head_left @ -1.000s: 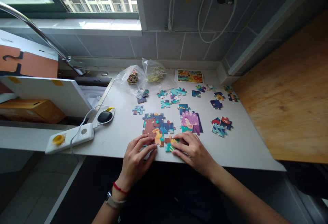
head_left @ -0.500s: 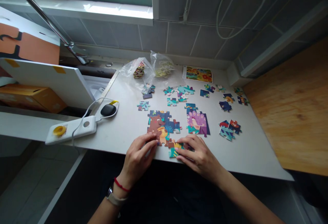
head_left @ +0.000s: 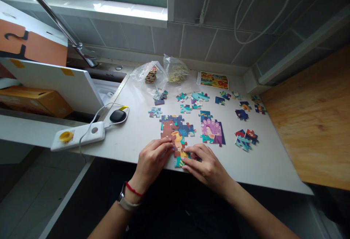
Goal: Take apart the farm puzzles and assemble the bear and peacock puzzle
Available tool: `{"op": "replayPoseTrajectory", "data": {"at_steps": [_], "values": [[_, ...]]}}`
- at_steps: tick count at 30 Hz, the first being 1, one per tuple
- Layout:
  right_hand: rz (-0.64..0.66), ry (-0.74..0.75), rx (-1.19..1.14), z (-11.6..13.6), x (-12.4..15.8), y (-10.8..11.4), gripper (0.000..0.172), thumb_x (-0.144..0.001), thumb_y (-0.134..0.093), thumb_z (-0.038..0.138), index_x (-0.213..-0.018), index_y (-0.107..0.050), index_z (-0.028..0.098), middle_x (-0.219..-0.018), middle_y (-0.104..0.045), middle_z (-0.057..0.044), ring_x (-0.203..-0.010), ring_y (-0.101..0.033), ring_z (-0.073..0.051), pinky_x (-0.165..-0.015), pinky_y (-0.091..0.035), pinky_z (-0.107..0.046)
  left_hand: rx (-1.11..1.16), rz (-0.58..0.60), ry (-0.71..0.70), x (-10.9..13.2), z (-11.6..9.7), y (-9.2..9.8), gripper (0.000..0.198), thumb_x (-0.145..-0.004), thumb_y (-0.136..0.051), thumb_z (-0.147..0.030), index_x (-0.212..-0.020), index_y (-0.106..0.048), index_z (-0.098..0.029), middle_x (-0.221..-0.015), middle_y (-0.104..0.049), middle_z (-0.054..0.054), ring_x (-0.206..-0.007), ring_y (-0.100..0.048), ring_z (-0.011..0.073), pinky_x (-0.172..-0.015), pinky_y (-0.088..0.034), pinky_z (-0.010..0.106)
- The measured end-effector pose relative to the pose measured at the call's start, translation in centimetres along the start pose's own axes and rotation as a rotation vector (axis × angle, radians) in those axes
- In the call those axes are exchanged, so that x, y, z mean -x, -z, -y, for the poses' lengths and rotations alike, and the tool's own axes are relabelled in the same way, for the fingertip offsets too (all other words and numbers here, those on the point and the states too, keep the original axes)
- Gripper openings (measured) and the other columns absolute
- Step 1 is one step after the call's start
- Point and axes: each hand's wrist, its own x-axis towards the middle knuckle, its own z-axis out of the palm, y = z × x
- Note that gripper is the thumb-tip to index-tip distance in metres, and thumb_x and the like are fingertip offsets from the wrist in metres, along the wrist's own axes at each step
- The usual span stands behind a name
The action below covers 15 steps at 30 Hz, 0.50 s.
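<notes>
A partly joined jigsaw section with a brown bear (head_left: 167,128) lies flat near the front of the counter. My left hand (head_left: 151,160) grips its lower left edge, fingertips pressed together there. Just below that section, my right hand (head_left: 209,164) holds a small joined strip of puzzle pieces (head_left: 179,161), teal with a yellow plant shape. The strip's top edge touches or nearly touches the bear section; my fingers hide part of the seam and its right end. Right of the bear, a purple peacock section (head_left: 212,129) lies apart.
Loose puzzle pieces (head_left: 242,142) lie at the right and behind. Two plastic bags (head_left: 176,71) of pieces and a picture card (head_left: 213,80) are at the back. A white power strip (head_left: 82,135) with a cable sits left. A wooden board (head_left: 314,122) borders the right side.
My right hand has slid the small strip leftward, under the bear section. My left hand stays at that section's lower left edge. The view has shifted slightly.
</notes>
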Motion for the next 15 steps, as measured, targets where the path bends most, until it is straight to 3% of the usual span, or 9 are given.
{"op": "replayPoseTrajectory", "data": {"at_steps": [6,15], "values": [[-0.005,0.009,0.030,0.22,-0.34,-0.64,0.017,-0.099,-0.069,0.027,-0.114,-0.078,0.025,-0.119,-0.076,-0.011,-0.106,-0.064,-0.026,-0.090,-0.057,-0.043,0.065,0.032,-0.007,0.12,0.24,0.24,0.018,-0.103,-0.059,-0.014,-0.113,-0.072,-0.022,-0.119,-0.077,0.008,-0.112,-0.072,0.0217,-0.096,-0.063,0.036],[0.055,0.043,0.052,-0.72,-0.17,0.10,0.020,-0.101,-0.068,0.027,-0.119,-0.077,0.025,-0.125,-0.075,-0.011,-0.114,-0.062,-0.028,-0.095,-0.057,-0.048,-0.008,0.168,-0.070,0.25,0.24,0.56,0.018,-0.100,-0.069,-0.029,-0.117,-0.074,-0.025,-0.131,-0.068,0.010,-0.117,-0.064,0.0258,-0.098,-0.061,0.044]]}}
